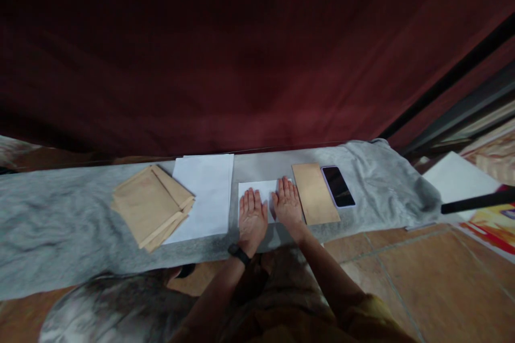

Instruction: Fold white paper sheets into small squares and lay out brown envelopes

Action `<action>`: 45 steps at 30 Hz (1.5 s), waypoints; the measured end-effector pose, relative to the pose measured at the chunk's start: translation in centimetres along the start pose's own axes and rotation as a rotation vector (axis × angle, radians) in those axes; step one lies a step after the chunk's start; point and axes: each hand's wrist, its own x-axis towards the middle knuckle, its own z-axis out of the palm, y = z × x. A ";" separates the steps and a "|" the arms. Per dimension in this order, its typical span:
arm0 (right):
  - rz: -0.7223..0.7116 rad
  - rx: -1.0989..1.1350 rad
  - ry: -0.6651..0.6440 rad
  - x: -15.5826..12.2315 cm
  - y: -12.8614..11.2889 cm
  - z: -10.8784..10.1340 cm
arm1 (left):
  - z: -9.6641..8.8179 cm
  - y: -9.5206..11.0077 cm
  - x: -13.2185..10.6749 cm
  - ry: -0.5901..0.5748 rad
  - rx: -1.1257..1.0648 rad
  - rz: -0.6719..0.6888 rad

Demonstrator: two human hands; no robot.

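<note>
A small white sheet of paper (265,188), perhaps folded, lies on the grey cloth in front of me. My left hand (253,218) rests flat on its left part, fingers stretched forward, with a dark band on the wrist. Flat on the right part lies my right hand (287,206), its fingers close together and straight. Part of the paper is hidden under both palms. Just right of my right hand is a brown envelope (316,195). Left of my left hand lies a stack of larger white sheets (207,198).
Several brown envelopes (151,203) are piled over the left edge of the white stack. A phone (338,187) with a dark screen lies beyond the single envelope. The grey cloth (60,220) covers a narrow bench. A dark red curtain (249,64) hangs behind it.
</note>
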 end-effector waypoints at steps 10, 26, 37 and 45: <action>-0.026 -0.033 0.037 -0.2 0.0 0.3 | 0.4 -0.7 2.3 -0.035 0.076 0.069; -0.172 -0.002 -0.031 -2.6 -2.7 -0.3 | 0.6 -2.6 1.0 0.002 0.122 0.015; -0.105 -0.078 0.061 -5.4 -1.2 -1.0 | -0.1 -3.2 -1.1 0.069 0.091 0.039; -0.071 -0.076 0.025 -5.6 -1.4 -1.1 | -0.6 -3.4 -3.1 0.076 0.082 0.039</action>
